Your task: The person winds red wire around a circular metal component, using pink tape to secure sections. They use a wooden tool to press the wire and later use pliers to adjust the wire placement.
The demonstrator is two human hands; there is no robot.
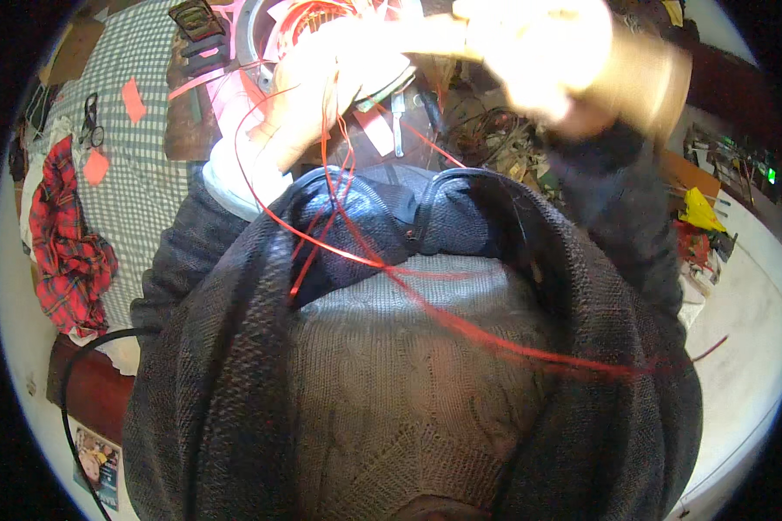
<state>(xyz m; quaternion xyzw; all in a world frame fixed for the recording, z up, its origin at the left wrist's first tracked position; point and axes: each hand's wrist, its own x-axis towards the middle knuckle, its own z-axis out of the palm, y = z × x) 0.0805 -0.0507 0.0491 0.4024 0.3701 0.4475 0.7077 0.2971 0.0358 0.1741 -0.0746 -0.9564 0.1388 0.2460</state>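
At the top of the head view lies a round metal motor stator (250, 43) with red wire windings (314, 24) and pink sheet pieces around it. My left hand (308, 95) rests over its near side; glare washes out the fingers, so what they hold is hidden. Loose red wires (326, 113) run past this hand and trail across my chest to the right. To the right, my right hand (547, 61), blurred and overexposed, is closed around a tan, wooden-looking tool with a thick rounded end (647, 91). A narrower tan part (439, 36) points left toward the stator.
A knife-like tool (398, 126) and a dark-handled tool (431, 111) lie near the stator. Tangled wire scraps (495, 135) spread to the right. Scissors (93, 122) and red paper pieces (133, 100) lie on the checked cloth (152, 182), beside a plaid cloth (65, 243).
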